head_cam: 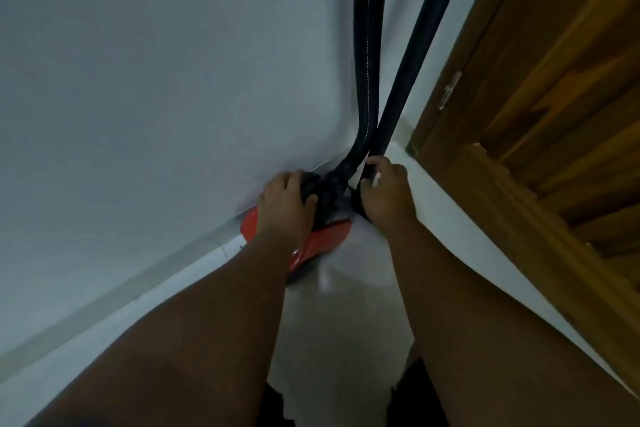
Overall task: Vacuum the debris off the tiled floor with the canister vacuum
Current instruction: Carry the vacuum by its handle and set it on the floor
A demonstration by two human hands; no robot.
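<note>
A red canister vacuum (323,243) sits on the pale tiled floor (349,322) in a corner where two white walls meet. My left hand (285,201) grips a black knob or handle on top of the canister. A ribbed black hose (367,55) rises from the canister out of the top of the view. Beside it stands a straight black wand tube (422,45), and my right hand (384,189) is curled round its lower end. Much of the canister is hidden under my hands and forearm.
A white wall (156,62) with a pale skirting (138,291) runs along the left. On the right stands a brown wooden door (554,114) with its frame and a metal hinge (450,88). The floor strip between them is narrow.
</note>
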